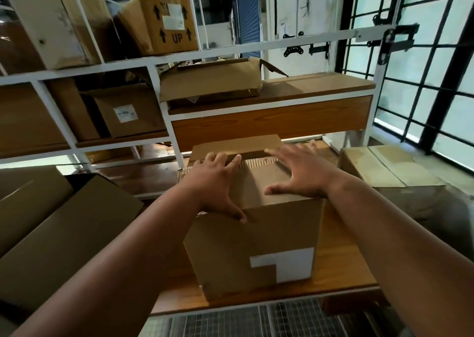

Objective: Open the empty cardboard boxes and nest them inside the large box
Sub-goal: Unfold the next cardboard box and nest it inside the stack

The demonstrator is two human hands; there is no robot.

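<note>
Head view looks down at a brown cardboard box (pixel 256 244) standing on a wooden bench (pixel 341 264), right in front of the person. It has a white label (pixel 287 264) on its near side. Both hands lie on top of the box. The left hand (pixel 215 185) is spread wide, its fingers (pixel 225 160) hooked over the edge of the near top flap and its thumb on the front corner. The right hand (pixel 302 172) lies flat and open on the same flap, gripping nothing. The far flap (pixel 236 144) stands up a little, so a gap shows between the 2 flaps. A bigger box (pixel 51 223) lies to the left, and another box (pixel 392 172) sits to the right. More boxes fill the white shelf (pixel 164 62) behind.
</note>
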